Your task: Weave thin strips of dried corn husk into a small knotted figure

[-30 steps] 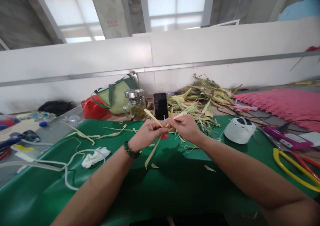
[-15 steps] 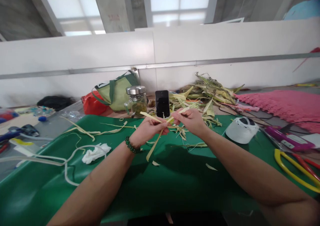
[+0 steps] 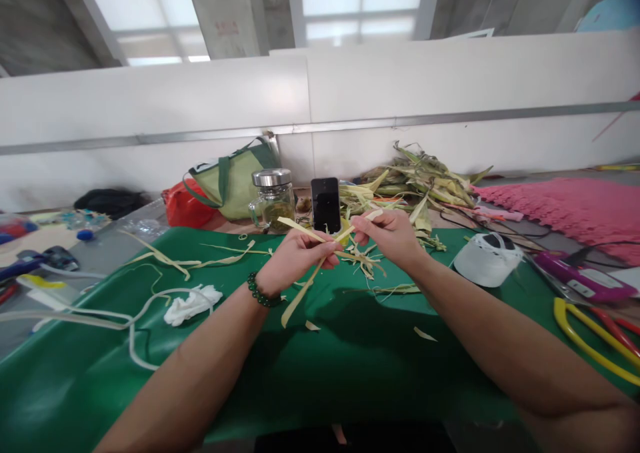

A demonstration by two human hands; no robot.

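Observation:
My left hand (image 3: 296,259), with a green bead bracelet (image 3: 262,291) at its wrist, pinches crossed pale corn husk strips (image 3: 301,298) between thumb and fingers. One strip end points up and left, another hangs down toward the mat, and a third sticks out to the right. My right hand (image 3: 387,234) grips the upper right end of a husk strip between thumb and forefinger. Both hands are held above the green mat (image 3: 350,373), a short way apart. The left fingers hide the exact crossing of the strips.
Behind the hands stand a phone (image 3: 325,203), a glass jar (image 3: 273,199) and a heap of corn husks (image 3: 425,179). Right lie a white roll (image 3: 487,259), a purple tool (image 3: 580,276) and yellow-handled scissors (image 3: 590,346). White tissue (image 3: 193,305) and a pale cord (image 3: 133,346) lie left.
My right hand has moved slightly up and right, away from the left hand. The hanging strip has swung a little left, and the strip end on the right shows more.

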